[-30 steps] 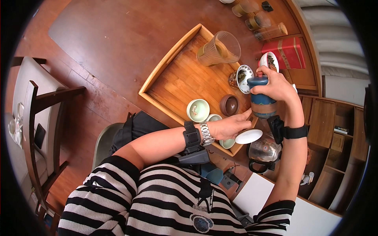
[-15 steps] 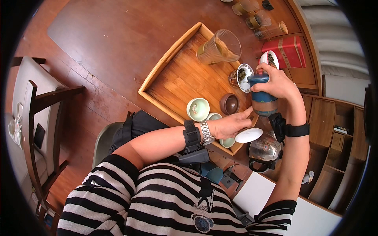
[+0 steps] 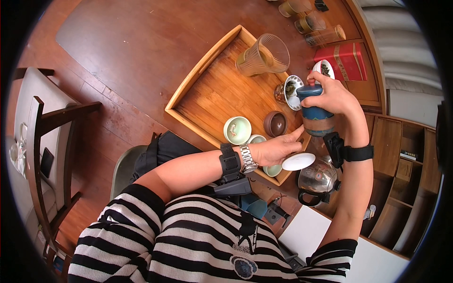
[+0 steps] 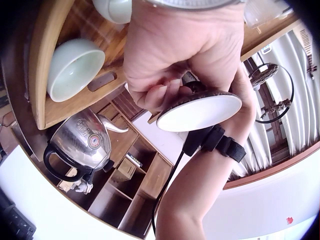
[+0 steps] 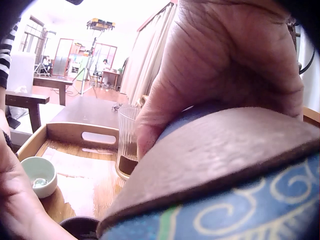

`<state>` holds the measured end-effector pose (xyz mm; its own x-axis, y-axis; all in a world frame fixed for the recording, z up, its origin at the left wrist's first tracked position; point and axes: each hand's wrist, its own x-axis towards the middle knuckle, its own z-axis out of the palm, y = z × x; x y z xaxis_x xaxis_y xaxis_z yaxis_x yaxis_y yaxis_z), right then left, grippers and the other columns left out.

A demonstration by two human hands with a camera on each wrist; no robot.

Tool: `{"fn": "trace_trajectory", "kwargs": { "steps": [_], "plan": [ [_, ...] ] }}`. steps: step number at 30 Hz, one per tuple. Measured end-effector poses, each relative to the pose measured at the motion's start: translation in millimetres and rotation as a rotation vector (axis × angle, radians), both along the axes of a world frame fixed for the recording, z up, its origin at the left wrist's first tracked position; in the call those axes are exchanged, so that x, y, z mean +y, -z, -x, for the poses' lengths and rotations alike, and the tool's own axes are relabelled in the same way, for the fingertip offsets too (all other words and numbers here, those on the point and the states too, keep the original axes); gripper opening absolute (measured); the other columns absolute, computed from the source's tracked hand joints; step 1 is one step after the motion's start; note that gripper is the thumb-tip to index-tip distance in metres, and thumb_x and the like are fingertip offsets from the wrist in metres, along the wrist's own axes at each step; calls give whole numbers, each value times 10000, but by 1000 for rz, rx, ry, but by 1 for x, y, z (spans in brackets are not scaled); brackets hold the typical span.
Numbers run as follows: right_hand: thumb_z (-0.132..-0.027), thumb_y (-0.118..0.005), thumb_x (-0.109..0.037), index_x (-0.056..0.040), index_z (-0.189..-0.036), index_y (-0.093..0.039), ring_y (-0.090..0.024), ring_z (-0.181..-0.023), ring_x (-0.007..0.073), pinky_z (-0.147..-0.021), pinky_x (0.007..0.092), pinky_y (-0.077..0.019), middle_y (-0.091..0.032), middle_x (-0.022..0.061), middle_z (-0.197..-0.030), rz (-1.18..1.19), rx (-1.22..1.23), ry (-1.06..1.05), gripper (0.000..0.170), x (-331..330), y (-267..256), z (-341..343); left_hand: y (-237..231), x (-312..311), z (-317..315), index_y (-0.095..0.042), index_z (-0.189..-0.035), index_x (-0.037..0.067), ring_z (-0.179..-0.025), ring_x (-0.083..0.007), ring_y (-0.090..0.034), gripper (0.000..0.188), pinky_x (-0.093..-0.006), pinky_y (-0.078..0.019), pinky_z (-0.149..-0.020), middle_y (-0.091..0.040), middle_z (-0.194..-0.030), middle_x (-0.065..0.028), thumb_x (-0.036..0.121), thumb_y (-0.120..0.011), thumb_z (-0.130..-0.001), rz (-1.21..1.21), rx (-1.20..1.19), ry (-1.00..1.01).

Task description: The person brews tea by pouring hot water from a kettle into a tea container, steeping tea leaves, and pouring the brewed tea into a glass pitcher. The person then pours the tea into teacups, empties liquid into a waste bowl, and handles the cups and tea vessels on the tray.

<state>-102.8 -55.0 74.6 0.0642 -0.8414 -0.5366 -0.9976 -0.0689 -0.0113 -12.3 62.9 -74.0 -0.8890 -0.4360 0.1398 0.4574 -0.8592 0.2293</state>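
My right hand grips a blue cylindrical tea jar near its top. The jar has a brown band and yellow swirls, large in the right wrist view. My left hand reaches in below it, holding a small lid by its dark knob, white underside outward. The index finger of the left hand extends toward the base of the jar. Beside the right hand is a white patterned cup with tea leaves; another white bowl with leaves lies just beyond.
A wooden tray carries a ribbed glass pitcher, a brown cup and several pale green cups. A steel kettle stands near the tray's corner. A red box and glass jars are at the back right.
My right hand and the blue tea jar have shifted slightly to the right. The left hand holds the lid in nearly the same place.
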Motion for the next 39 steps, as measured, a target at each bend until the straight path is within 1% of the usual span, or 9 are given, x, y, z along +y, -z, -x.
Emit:
{"fn": "trace_trajectory", "kwargs": {
  "steps": [2, 9, 17, 21, 29, 31, 32, 34, 39],
  "plan": [
    [-526, -713, -366, -43, -1030, -550, -598, -912, 314, -797, 357, -467, -612, 190, -956, -6, 11, -2, 621, 0, -1, -1, 0, 0, 0, 36, -1431, 194, -767, -32, -524, 688, -196, -458, -674, -524, -1005, 11, 56, -373, -895, -2, 25, -4],
    [-528, -714, -369, -43, -1031, -551, -598, -914, 309, -799, 356, -467, -613, 186, -957, -17, 16, -5, 620, -2, 0, -1, 1, 0, 2, 36, -1431, 197, -735, -29, -518, 697, -184, -452, -641, -526, -968, 10, 68, -392, -896, -27, 21, 6],
    [-524, -716, -368, -36, -1021, -553, -598, -912, 309, -805, 353, -467, -616, 184, -944, -35, 23, -8, 619, -3, 0, -4, -8, -1, -5, 46, -1430, 204, -688, -28, -490, 708, -177, -419, -611, -521, -791, 19, 79, -399, -894, -42, -13, 6],
    [-523, -717, -368, -33, -1014, -553, -599, -907, 312, -799, 357, -468, -617, 186, -934, -16, 18, -33, 617, -4, 3, -1, -10, -2, -8, 47, -1430, 204, -691, -27, -488, 708, -179, -421, -616, -517, -802, 27, 77, -397, -894, -40, -11, 10],
    [-518, -715, -372, -37, -1012, -554, -595, -909, 316, -794, 360, -468, -613, 195, -934, -26, 34, -29, 618, -5, 5, 2, -8, -1, -5, 44, -1431, 195, -706, -24, -481, 704, -185, -429, -629, -503, -932, 26, 68, -386, -889, -19, -30, 19],
    [-543, -723, -305, -71, -977, -521, -576, -864, 251, -772, 338, -450, -578, 99, -909, -36, 37, -6, 533, -4, 5, 2, -3, -1, -3, 45, -1431, 194, -709, -26, -484, 704, -186, -430, -633, -505, -945, 23, 66, -385, -888, -8, -8, 14],
    [-543, -723, -305, -71, -977, -521, -576, -864, 251, -772, 338, -450, -578, 99, -909, -36, 37, -7, 533, -5, 5, 2, -2, -1, -2, 45, -1431, 194, -712, -28, -486, 704, -186, -432, -636, -507, -959, 20, 64, -383, -888, 4, 14, 9],
    [-516, -712, -376, -43, -1020, -552, -591, -922, 318, -807, 362, -465, -612, 189, -944, -44, 40, -22, 625, -5, 5, 1, -1, 0, -1, 45, -1431, 195, -715, -29, -488, 704, -187, -433, -639, -507, -969, 18, 64, -383, -887, 0, 5, 15],
    [-517, -713, -375, -44, -1024, -553, -588, -936, 314, -819, 359, -460, -610, 185, -959, -50, 34, -9, 626, -5, 4, 0, 1, 1, 1, 44, -1431, 200, -726, -32, -494, 706, -189, -439, -650, -505, -993, 16, 62, -382, -886, -10, 2, 23]
  ]
}}
